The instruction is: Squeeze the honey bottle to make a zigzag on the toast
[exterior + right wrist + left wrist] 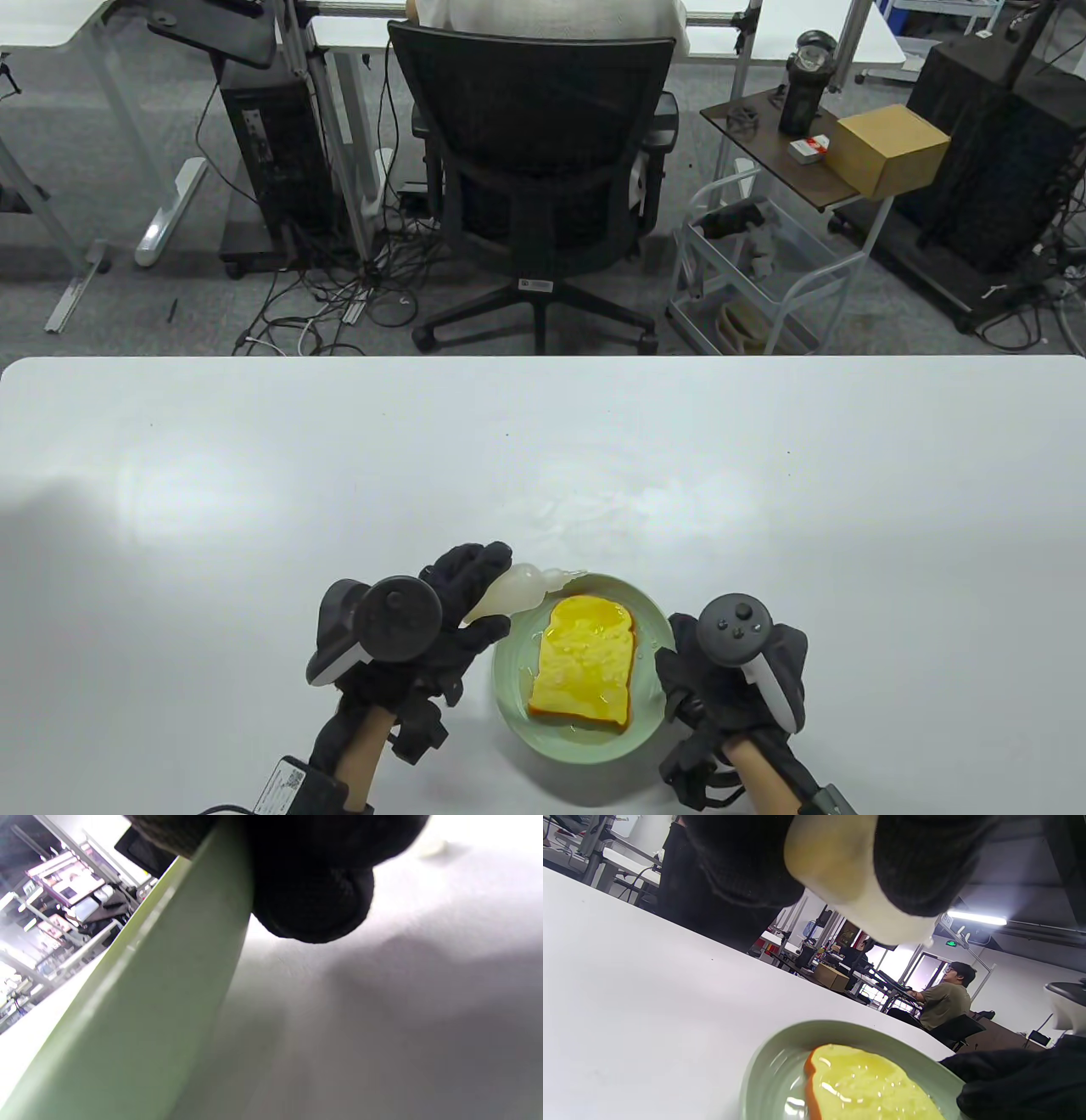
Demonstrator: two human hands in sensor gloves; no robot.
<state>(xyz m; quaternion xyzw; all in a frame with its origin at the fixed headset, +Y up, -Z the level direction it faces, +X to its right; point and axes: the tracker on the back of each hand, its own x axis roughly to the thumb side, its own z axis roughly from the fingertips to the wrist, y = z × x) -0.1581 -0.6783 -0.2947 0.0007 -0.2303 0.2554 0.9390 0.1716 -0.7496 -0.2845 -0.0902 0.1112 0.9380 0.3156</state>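
Left hand (pixel 441 611) grips the honey bottle (pixel 517 587), nozzle at the glistening toast (pixel 585 662); right hand (pixel 721 671) steadies the plate (pixel 509 679). Next: squeeze, sweeping across.

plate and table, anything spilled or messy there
Yes. Clear liquid has pooled on the green plate left of the toast, and wet smears glisten on the table just beyond the plate, so some honey seems to have missed the toast.
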